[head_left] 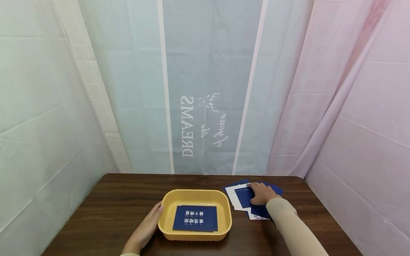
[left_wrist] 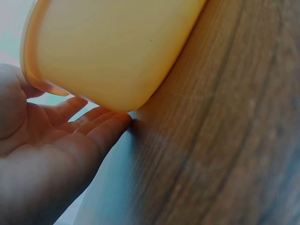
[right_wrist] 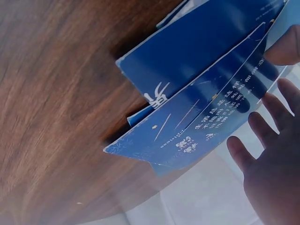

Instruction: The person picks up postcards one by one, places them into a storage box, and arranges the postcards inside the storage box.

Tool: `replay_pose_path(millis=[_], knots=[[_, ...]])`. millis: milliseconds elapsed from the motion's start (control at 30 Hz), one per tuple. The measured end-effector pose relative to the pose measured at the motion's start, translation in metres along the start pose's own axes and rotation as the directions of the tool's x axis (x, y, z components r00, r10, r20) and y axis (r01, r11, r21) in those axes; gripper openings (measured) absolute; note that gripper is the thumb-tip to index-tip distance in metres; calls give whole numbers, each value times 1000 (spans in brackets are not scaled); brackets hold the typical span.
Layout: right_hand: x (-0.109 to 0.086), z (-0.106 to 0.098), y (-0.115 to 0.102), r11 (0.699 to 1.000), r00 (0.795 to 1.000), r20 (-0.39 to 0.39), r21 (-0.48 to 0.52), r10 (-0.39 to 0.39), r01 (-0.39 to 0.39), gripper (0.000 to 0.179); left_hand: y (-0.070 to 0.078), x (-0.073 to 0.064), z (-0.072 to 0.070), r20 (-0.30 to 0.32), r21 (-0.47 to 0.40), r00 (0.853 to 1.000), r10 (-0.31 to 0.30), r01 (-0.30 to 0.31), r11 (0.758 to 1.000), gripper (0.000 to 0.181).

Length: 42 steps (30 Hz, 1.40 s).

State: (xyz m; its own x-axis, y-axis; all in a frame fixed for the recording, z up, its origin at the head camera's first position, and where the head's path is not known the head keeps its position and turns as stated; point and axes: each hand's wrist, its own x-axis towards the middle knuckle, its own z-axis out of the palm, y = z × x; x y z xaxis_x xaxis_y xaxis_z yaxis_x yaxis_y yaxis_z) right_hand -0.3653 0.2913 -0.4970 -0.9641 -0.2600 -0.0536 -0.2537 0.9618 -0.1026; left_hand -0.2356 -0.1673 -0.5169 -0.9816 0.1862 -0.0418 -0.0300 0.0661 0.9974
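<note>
A yellow plastic basin [head_left: 194,236] stands on the table, with dark blue cards [head_left: 195,218] bearing white Chinese characters lying inside. My left hand [head_left: 145,224] holds the basin's left side, the thumb at the rim and the fingers [left_wrist: 110,129] against the outer wall. To the right lies a spread of overlapping blue and white cards [head_left: 243,197]. Over this spread is my right hand [head_left: 262,193]; its fingers [right_wrist: 240,152] look spread and fairly straight in the right wrist view, beside blue printed cards [right_wrist: 187,112]. Whether the fingertips touch a card is hard to tell.
The dark wooden table [head_left: 128,192] ends at a back edge against a hanging pale curtain [head_left: 208,71] with printed lettering. White cloth walls [head_left: 368,149] rise on both sides. A purple-patterned card [head_left: 256,216] sticks out below the pile on the right.
</note>
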Motion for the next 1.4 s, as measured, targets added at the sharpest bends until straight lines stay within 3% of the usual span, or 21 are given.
replay_pose_path(millis=[367,900,1067,1200,1400], knots=[[-9,-11,-12,1000,999,30,-28,12,-11,73,0,0,0,-11,0,1000,-10,10,1000,71],[-4,-3,-5,996,994,-96,-76,-47,40,67,0,0,0,-9,4,1000,-1,1,1000,70],[-3,-1,-3,996,987,-153,-88,-48,35,59,0,-1,1,-11,8,1000,-2,2,1000,70],[-5,-2,-4,994,971,-235,-110,-54,28,42,0,-1,1,-4,5,1000,-2,2,1000,70],[-7,-7,-8,998,949,-315,-51,15,-32,21,2,-1,1,-2,8,1000,-1,1,1000,70]])
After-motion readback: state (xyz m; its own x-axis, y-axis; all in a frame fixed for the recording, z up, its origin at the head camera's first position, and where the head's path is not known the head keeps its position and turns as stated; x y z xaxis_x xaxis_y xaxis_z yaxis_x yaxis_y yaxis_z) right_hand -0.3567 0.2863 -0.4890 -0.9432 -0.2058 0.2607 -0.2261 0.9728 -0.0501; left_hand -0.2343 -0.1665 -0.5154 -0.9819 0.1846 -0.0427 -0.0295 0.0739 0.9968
